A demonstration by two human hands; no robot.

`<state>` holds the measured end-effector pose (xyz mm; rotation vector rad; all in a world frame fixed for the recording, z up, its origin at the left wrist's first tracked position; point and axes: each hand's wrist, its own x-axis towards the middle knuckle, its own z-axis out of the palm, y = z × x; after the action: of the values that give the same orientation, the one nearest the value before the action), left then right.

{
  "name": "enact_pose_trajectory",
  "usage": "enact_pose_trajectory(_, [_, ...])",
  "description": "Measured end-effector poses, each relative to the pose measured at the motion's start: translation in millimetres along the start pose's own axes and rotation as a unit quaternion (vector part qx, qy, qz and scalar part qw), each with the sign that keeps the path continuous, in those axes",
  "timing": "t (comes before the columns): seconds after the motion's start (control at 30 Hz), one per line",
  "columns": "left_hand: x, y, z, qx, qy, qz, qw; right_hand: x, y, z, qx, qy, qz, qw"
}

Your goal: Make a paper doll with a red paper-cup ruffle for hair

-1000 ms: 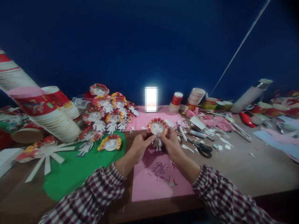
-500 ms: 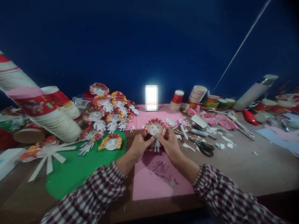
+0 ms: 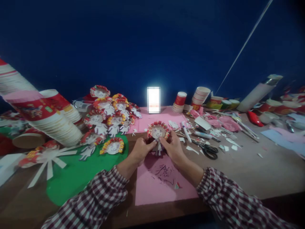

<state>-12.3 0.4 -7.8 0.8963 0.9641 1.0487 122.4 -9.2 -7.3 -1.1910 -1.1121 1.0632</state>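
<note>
A paper-cup doll [image 3: 157, 131] with a round drawn face and a curled red and yellow fringe is held upright between both my hands, above a pink paper sheet [image 3: 152, 187] that carries black scribbles. My left hand [image 3: 141, 150] pinches the doll's lower left side with thumb and fingers. My right hand [image 3: 173, 147] pinches its lower right side. The doll's small white body hangs partly hidden between my fingers. Both my sleeves are red and white check.
Several finished dolls [image 3: 111, 114] lie heaped at the back left, partly on a green paper sheet [image 3: 76, 178]. Stacked paper cups [image 3: 51, 117] lie at left, more cups [image 3: 201, 97] at the back. Black scissors [image 3: 206, 149], pens and paper scraps lie at right. A bright phone screen [image 3: 153, 99] stands at the wall.
The doll and both hands have shifted very slightly toward me and left; the grip is the same. Nothing else on the table has moved.
</note>
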Motion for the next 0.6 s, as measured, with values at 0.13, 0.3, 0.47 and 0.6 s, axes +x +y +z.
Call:
enact_pose_trajectory(0.13, [-0.8,1.4,0.0,0.001,0.002,-0.005,1.0,0.2,-0.6,-0.9,-0.012,0.0,-0.007,1.0])
enact_pose_trajectory(0.3, [-2.0,2.1,1.5,0.004,0.003,-0.002,1.0,1.8,0.6,-2.4,-0.023,-0.005,-0.014,1.0])
enact_pose_trajectory(0.47, [-1.5,2.3,2.5,0.005,0.025,0.017,1.0,0.9,-1.7,-2.0,-0.049,-0.002,-0.015,0.999])
enact_pose_trajectory(0.6, [-0.8,2.0,1.9,0.002,0.044,0.029,0.999,0.3,0.0,-1.2,-0.034,-0.008,-0.026,0.999])
